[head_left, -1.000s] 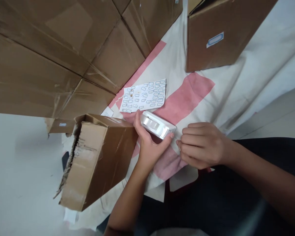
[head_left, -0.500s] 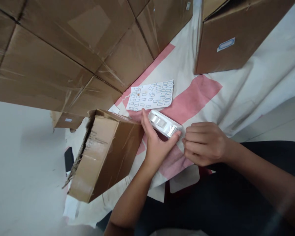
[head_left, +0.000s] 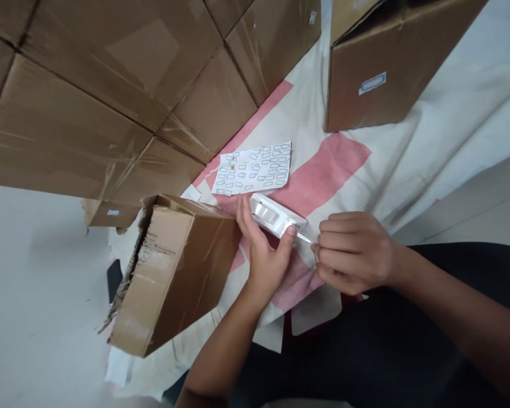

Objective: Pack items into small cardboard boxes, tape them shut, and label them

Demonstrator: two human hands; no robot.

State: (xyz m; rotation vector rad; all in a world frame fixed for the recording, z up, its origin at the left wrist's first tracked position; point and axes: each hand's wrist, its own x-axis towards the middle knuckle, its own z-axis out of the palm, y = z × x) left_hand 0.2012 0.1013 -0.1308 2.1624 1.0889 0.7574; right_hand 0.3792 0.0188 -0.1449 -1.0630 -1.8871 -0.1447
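Observation:
A white tape dispenser [head_left: 276, 215] with a roll of clear tape rests on the pink and white cloth. My left hand [head_left: 266, 249] grips it from the near side, the thumb by its cutter end. A short strip of clear tape [head_left: 304, 238] stretches from that end to my right hand [head_left: 352, 249], whose fingers are curled into a fist around the strip's end. Just beyond the dispenser lies a white sheet of blue-edged labels [head_left: 255, 169]. Left of my left hand stands a cardboard box [head_left: 195, 277] with a torn edge.
Stacked taped cardboard boxes [head_left: 68, 113] rise at the back left. Another carton [head_left: 369, 85] with a blue-edged label stands at the back right. A dark phone-like object [head_left: 114, 280] lies beyond the torn box. The cloth [head_left: 454, 113] is wrinkled on the right.
My right hand has moved slightly away from the dispenser, and a strip of tape now shows between them. The whole view has shifted a little.

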